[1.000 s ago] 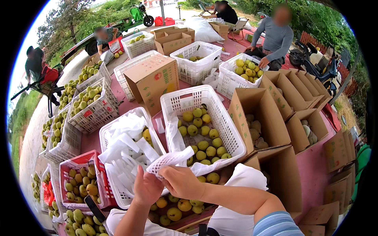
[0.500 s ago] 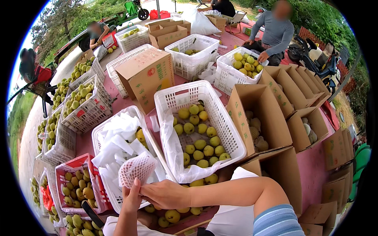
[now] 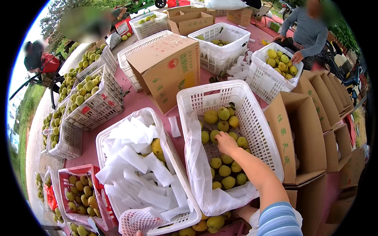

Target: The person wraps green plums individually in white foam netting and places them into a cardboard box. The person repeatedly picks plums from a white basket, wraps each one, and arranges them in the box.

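Observation:
My right hand (image 3: 227, 144) reaches into a white plastic crate (image 3: 264, 137) lined with white film, with its fingers closed on a yellow-green pear (image 3: 214, 136). Several more pears (image 3: 225, 170) lie loose around it. At the bottom edge my left hand (image 3: 139, 233), mostly hidden, holds a pinkish-white foam net sleeve (image 3: 136, 220); a fingertip shows beside the mesh. Whether the sleeve has anything inside cannot be made out. Beside it stands a second white crate (image 3: 103, 143) heaped with flat white foam nets (image 3: 136, 169), and a few pears show among them.
Open cardboard boxes (image 3: 301, 133) stand on the right, a closed carton (image 3: 165, 70) farther back. A red crate (image 3: 94, 177) of pears and more white crates (image 3: 98, 106) line the left. Pears (image 3: 214, 222) lie below the middle crate. A person (image 3: 309, 33) sits at far right.
My right hand has left the foam sleeve and moved forward into the middle crate onto a pear. My left hand, still with the sleeve, is lower in view. The whole view has shifted.

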### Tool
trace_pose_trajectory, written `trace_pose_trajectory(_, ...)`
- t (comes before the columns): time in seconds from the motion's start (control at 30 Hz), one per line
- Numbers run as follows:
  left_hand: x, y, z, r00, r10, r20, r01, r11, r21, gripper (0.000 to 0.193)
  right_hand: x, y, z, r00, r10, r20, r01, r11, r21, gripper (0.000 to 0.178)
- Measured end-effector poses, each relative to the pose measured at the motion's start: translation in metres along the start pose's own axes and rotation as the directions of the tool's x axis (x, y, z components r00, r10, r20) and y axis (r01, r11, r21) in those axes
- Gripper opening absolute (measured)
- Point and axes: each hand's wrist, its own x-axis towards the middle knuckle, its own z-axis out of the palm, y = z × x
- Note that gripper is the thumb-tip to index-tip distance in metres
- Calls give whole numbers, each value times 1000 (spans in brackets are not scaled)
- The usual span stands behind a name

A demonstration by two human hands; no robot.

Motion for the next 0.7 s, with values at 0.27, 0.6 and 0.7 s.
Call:
trace_pose_trajectory(0.27, 7, 11, -19, 938, -342, -54, 345, 937, 60, 34, 164, 59, 167, 996, 83, -41, -80, 994, 75, 63)
trace_pose_trajectory(0.6, 21, 6, 20, 985, -175, -7, 171, 950, 261, 32, 104, 10, 174, 943, 137, -302, -198, 963, -181, 43)
trace_pose_trajectory(0.7, 24, 11, 36, 995, -30, 90, -12, 906, 424, 32, 77, -8, 150, 905, 169, -389, -236, 963, -132, 47)
